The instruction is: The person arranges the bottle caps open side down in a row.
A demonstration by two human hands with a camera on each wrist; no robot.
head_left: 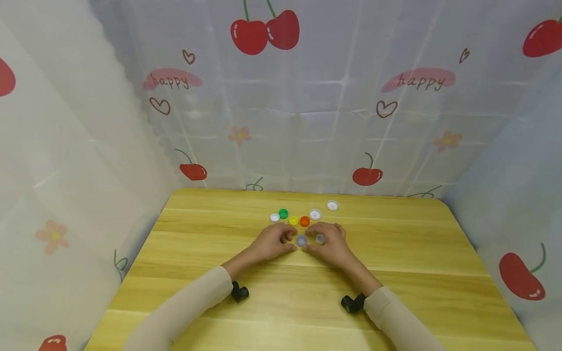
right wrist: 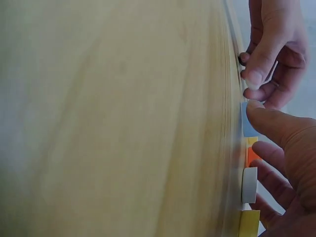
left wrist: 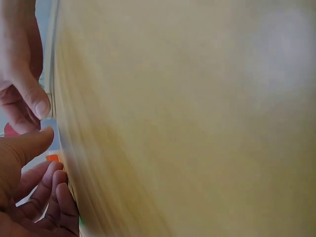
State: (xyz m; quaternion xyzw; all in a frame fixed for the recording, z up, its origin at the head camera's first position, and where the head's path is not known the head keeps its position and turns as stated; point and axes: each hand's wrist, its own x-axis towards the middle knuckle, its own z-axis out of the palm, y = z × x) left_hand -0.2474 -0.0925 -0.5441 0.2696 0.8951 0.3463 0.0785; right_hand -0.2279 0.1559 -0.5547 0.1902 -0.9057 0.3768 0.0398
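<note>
Head view: the pale blue cap (head_left: 301, 240) lies on the tabletop (head_left: 281, 302), right of centre in the lower half of the frame, between your two hands. Your left hand (head_left: 273, 242) curves in from the left, your right hand (head_left: 330, 244) from the right. Both look released: thumbs and fingers loosely bent and parted, no grip seen. In the right wrist view your right thumb overlaps the blue cap's edge at the right of the frame; whether it touches, you cannot tell from this angle.

A clear cap (head_left: 320, 239) sits within the arch of your right hand. Just above the hands lie a yellow cap (head_left: 293, 221) and an orange cap (head_left: 305, 221); a green cap (head_left: 283, 213) and a white cap (head_left: 274, 217) are up and to the left. Two more pale caps (head_left: 315, 214) lie up and to the right.

Risks, as judged: your right palm or fingers could sweep the clear cap aside, since it sits inside their reach. Closing unevenly on the blue cap could skid it, being small and low. Your fingertips could nudge the yellow or orange cap, both near. Thumbs could collide, their tips being close together.
</note>
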